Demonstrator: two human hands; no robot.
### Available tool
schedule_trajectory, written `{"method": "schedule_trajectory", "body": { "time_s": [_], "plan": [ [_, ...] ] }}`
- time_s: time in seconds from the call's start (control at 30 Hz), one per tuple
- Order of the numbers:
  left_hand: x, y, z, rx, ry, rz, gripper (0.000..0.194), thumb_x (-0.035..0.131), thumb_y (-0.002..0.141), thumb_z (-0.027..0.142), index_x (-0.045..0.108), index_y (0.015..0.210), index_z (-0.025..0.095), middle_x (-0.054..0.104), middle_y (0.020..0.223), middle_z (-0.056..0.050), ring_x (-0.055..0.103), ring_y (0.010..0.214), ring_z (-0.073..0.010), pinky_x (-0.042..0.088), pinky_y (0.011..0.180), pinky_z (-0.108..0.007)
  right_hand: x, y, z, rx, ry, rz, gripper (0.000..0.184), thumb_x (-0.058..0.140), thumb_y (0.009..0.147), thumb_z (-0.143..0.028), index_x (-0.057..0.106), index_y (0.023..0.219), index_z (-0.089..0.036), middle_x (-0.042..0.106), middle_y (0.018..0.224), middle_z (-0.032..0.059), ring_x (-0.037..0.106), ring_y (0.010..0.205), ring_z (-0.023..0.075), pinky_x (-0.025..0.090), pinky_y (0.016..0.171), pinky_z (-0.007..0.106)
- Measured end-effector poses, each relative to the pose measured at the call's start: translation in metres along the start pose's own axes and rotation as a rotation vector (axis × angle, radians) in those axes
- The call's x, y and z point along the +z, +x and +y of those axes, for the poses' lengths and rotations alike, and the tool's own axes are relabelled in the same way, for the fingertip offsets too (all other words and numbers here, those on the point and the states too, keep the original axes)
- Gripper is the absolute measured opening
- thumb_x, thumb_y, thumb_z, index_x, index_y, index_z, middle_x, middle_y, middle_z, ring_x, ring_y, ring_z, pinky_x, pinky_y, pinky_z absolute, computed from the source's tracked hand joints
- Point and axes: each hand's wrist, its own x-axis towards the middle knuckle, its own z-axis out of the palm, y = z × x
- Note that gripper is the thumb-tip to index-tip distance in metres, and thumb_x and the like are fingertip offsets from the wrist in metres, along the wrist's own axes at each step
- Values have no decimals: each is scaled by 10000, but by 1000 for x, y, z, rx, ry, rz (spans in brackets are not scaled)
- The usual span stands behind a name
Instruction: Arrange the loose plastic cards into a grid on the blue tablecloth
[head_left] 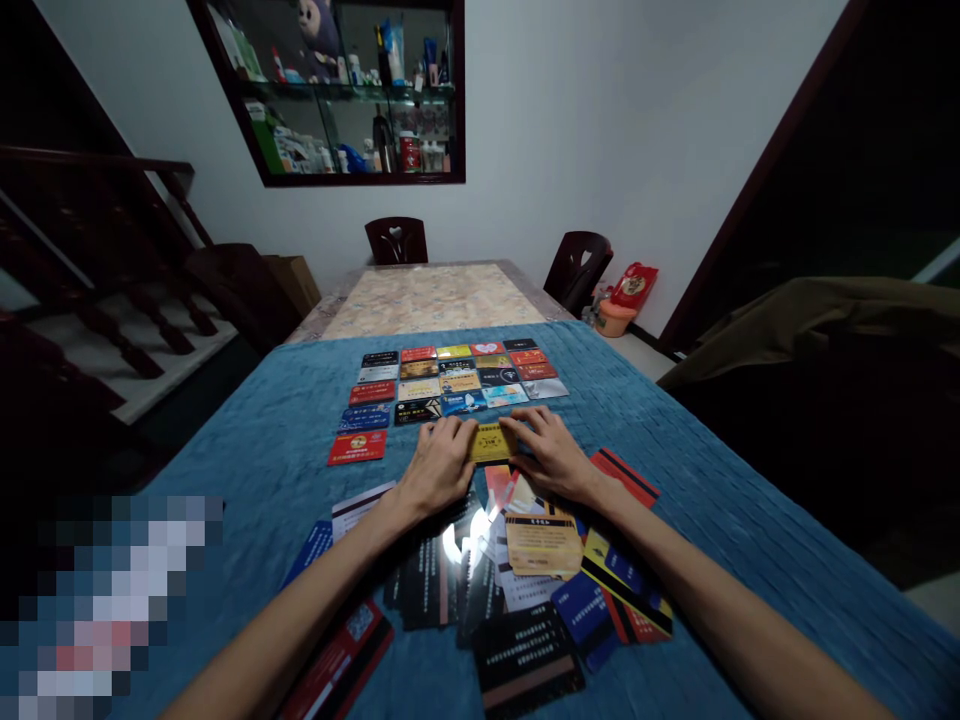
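Between my two hands is a yellow-gold card (491, 443) with dark print, lying face up near the middle of the blue cloth. The fingers of my left hand (442, 460) pinch its left edge. My right hand (551, 452) grips its right edge. Just beyond are rows of face-up cards, with a blue card (463, 401) and a red card (357, 447) among them. Below my hands spreads a loose, overlapping heap of cards, including an orange-yellow card (544, 545) and a black card (527, 660). My wrists and forearms hide parts of this heap.
The blue cloth (247, 440) covers the near part of a patterned table (427, 298). Dark wooden chairs (397, 240) stand around it. A brown cloth-draped shape (825, 330) is at the right, and a shelf cabinet (360, 90) is set in the wall.
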Motion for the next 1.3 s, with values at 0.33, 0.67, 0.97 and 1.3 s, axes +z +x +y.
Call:
{"method": "schedule_trajectory", "body": {
  "time_s": [0.33, 0.67, 0.97, 1.3],
  "plan": [
    [-6, 1, -3, -5, 48, -27, 368, 538, 857, 210, 500, 1222, 176, 592, 1192, -143, 509, 1127, -312, 381, 954, -483, 0, 1, -3, 9, -27, -20, 506, 612, 886, -244, 506, 1377, -178, 567, 1288, 157, 462, 1133, 304, 429, 867, 430],
    [-25, 1, -16, -33, 59, -97, 328, 604, 836, 245, 556, 1151, 169, 565, 1216, -139, 490, 1154, -320, 402, 950, -487, -3, 14, -13, -18, 76, 8, 351, 598, 921, -252, 577, 1263, -174, 598, 1263, 131, 467, 1121, 292, 464, 901, 454],
    [-40, -15, -45, -94, -15, -94, 345, 635, 809, 209, 590, 1151, 189, 595, 1230, -122, 498, 1165, -315, 393, 962, -488, 8, 45, -32, -52, 96, -62, 285, 658, 897, -282, 630, 1165, -187, 629, 1206, 120, 491, 1055, 268, 464, 902, 435],
    [-37, -37, -79, -179, -35, -72, 245, 598, 794, 222, 616, 1037, 192, 645, 1166, -94, 520, 1129, -303, 393, 928, -460, 33, 78, -53, -48, 120, -165, 277, 710, 864, -291, 639, 1103, -172, 622, 1188, 116, 479, 1011, 240, 439, 879, 387]
  ]
}}
